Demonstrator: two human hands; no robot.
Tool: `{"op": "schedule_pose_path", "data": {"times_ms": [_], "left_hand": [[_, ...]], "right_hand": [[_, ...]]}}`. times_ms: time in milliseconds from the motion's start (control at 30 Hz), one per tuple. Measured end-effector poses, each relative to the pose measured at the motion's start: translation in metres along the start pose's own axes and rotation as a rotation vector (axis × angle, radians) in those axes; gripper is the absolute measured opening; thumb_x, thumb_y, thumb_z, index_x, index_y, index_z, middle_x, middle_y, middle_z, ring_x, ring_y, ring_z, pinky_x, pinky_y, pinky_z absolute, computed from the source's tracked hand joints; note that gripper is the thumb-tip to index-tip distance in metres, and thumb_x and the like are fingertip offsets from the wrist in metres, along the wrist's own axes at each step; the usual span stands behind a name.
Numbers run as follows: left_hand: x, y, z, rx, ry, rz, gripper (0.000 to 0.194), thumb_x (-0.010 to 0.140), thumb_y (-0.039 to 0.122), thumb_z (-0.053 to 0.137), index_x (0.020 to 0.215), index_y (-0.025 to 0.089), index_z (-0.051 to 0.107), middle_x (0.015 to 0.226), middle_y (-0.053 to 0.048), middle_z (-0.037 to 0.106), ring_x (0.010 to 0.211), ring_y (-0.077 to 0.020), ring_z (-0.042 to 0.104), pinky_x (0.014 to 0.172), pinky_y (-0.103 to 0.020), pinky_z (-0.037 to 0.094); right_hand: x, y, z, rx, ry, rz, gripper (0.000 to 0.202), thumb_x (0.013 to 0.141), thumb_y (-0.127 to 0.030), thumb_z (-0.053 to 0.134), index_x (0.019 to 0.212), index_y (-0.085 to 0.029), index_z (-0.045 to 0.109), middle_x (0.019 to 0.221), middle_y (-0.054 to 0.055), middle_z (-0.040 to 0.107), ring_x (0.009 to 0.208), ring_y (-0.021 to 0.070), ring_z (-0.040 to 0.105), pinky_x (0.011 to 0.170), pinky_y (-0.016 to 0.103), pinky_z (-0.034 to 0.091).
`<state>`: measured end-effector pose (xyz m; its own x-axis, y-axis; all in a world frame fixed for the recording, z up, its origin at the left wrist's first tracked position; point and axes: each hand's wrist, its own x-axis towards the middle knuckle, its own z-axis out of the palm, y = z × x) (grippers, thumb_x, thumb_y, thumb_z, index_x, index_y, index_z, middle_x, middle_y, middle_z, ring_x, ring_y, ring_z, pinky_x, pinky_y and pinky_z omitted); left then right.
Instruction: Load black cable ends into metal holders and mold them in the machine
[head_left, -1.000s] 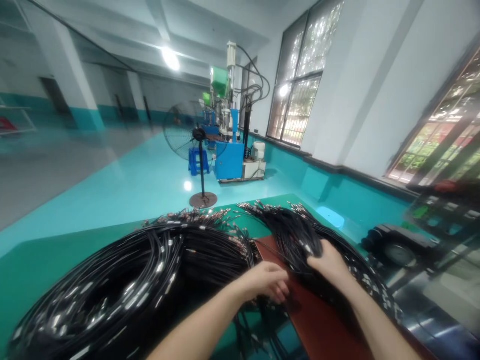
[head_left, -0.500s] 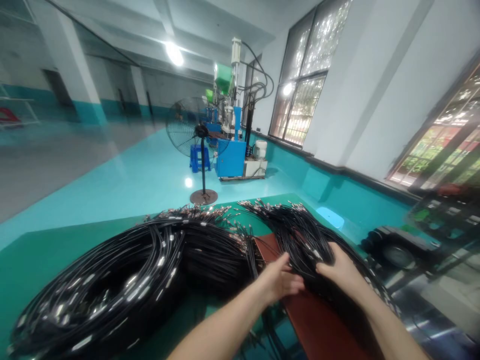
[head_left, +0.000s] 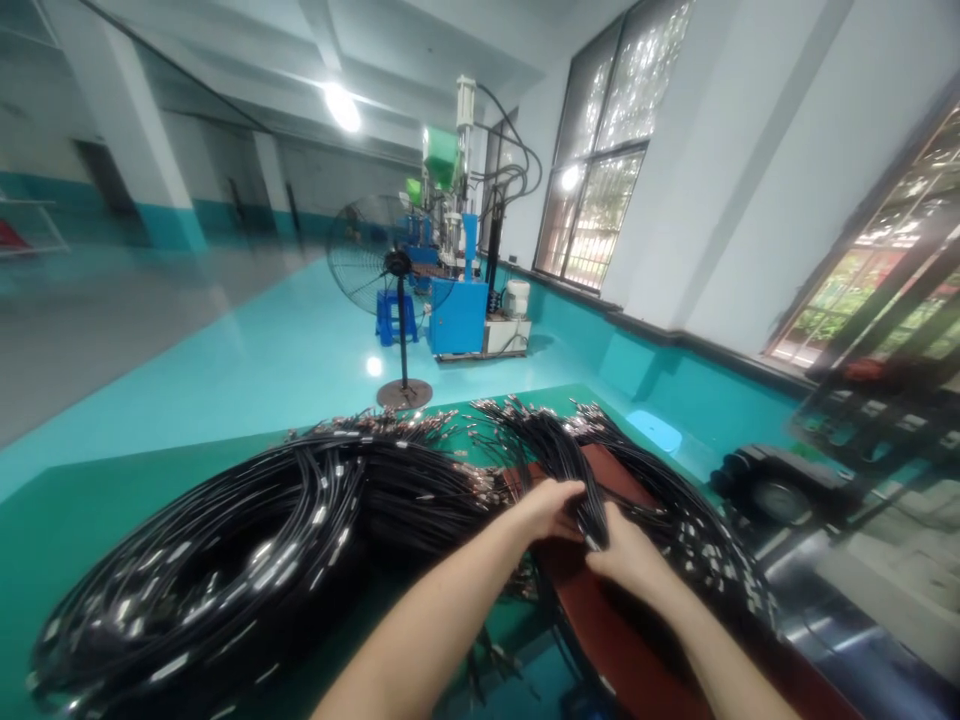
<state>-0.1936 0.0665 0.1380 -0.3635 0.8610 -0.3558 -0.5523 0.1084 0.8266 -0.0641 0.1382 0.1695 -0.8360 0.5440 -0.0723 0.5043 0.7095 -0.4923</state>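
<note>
The black wires [head_left: 574, 460] are in a bunch between the two hands, just above a red board [head_left: 607, 610]. The left hand [head_left: 555, 508] is on the left side of the bunch, with its thumb up against the wires. The right hand [head_left: 619, 550] is closed around the bunch, a bit nearer to the person. The far ends of the wires fan out past the hands, and they have small shiny metal tips.

The red board lies under both hands, and it also shows to the right of the bunch. To the right of the right hand is a pile [head_left: 701, 530] of more black wires with little white bits on them. To the left of the left hand is a big, fat coil [head_left: 225, 570] of black wires, with white bits too. More metal tips stick out between the coil and the left hand.

All of this is on a green worktop [head_left: 82, 500]. Past the hands, on the floor, there is a black fan [head_left: 397, 264] on a stand, a blue stool [head_left: 395, 318] and a blue machine [head_left: 457, 318]. Far to the right of the right hand is a dark motor [head_left: 780, 490].
</note>
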Motion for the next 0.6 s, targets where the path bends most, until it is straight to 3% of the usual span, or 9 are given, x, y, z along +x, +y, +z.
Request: {"op": "schedule_pose_path", "data": {"times_ms": [167, 300, 367, 467, 600], "left_hand": [[-0.009, -0.007, -0.026, 0.137, 0.067, 0.108, 0.044, 0.073, 0.056, 0.051, 0.07, 0.012, 0.054, 0.058, -0.003, 0.055, 0.046, -0.0131, 0.051, 0.047, -0.029, 0.044], [-0.019, -0.022, -0.038, 0.17, 0.119, 0.211, 0.034, 0.073, 0.047, 0.055, 0.079, 0.013, 0.055, 0.076, -0.005, 0.056, 0.058, -0.0117, 0.052, 0.053, -0.026, 0.044], [-0.023, -0.028, -0.036, 0.218, 0.149, 0.271, 0.03, 0.066, 0.033, 0.065, 0.088, 0.015, 0.057, 0.088, -0.006, 0.057, 0.065, -0.0114, 0.052, 0.055, -0.024, 0.043], [-0.026, -0.024, -0.023, 0.274, 0.217, 0.464, 0.044, 0.062, 0.023, 0.068, 0.104, 0.019, 0.055, 0.102, -0.006, 0.056, 0.074, -0.0121, 0.052, 0.062, -0.023, 0.042], [-0.025, 0.017, 0.004, -0.015, 0.279, 0.651, 0.031, 0.072, 0.031, 0.059, 0.1, 0.019, 0.051, 0.103, -0.007, 0.053, 0.083, -0.0148, 0.053, 0.066, -0.026, 0.046]], "right_hand": [[-0.003, -0.011, -0.047, 0.47, 0.09, 0.031, 0.032, 0.056, -0.02, 0.059, 0.086, -0.017, 0.048, 0.06, -0.002, 0.058, 0.047, 0.0144, 0.054, 0.046, 0.025, 0.041], [-0.009, -0.012, -0.091, 0.7, 0.223, -0.013, 0.028, 0.057, -0.026, 0.066, 0.075, -0.018, 0.047, 0.048, -0.005, 0.053, 0.042, 0.0118, 0.049, 0.043, 0.023, 0.039], [-0.013, -0.008, -0.105, 0.769, 0.258, -0.046, 0.029, 0.057, -0.027, 0.068, 0.072, -0.018, 0.046, 0.046, -0.004, 0.053, 0.041, 0.011, 0.048, 0.041, 0.022, 0.038], [-0.019, 0.001, -0.115, 0.822, 0.282, -0.073, 0.031, 0.057, -0.027, 0.07, 0.072, -0.018, 0.044, 0.046, -0.003, 0.053, 0.04, 0.011, 0.048, 0.039, 0.021, 0.037], [-0.028, 0.011, -0.118, 0.823, 0.259, -0.075, 0.033, 0.058, -0.026, 0.071, 0.075, -0.018, 0.044, 0.046, -0.003, 0.054, 0.041, 0.012, 0.048, 0.04, 0.022, 0.038]]}}
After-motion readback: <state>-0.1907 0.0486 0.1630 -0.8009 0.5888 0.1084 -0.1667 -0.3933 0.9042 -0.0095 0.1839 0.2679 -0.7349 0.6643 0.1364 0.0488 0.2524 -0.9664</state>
